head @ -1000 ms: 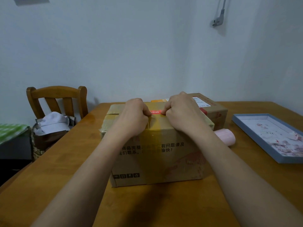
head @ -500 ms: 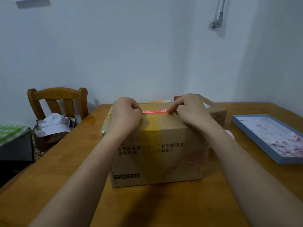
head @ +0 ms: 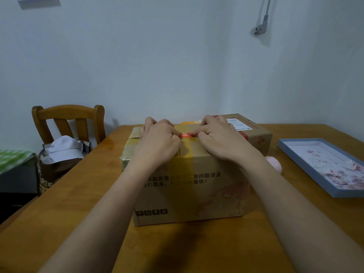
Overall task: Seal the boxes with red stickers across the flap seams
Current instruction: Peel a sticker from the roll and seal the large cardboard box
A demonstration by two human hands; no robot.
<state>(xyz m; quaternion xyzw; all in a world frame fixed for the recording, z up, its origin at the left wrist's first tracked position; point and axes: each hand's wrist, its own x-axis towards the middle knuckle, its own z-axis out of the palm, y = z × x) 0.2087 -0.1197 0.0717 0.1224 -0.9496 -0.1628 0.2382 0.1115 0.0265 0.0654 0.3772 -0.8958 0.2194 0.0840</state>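
The wooden table (head: pixel 59 213) carries my cardboard box (head: pixel 189 186) at its middle, a second box (head: pixel 254 133) just behind it. My left hand (head: pixel 157 140) and right hand (head: pixel 218 138) rest on the near box's top, fingers curled, pressing the ends of a red sticker (head: pixel 186 135) that lies between them on the top of the box.

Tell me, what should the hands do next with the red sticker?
Probably slide both hands' fingers outward to smooth it flat. The thin red paper sticker already lies across the brown cardboard box top, with the left hand and right hand resting on its ends.
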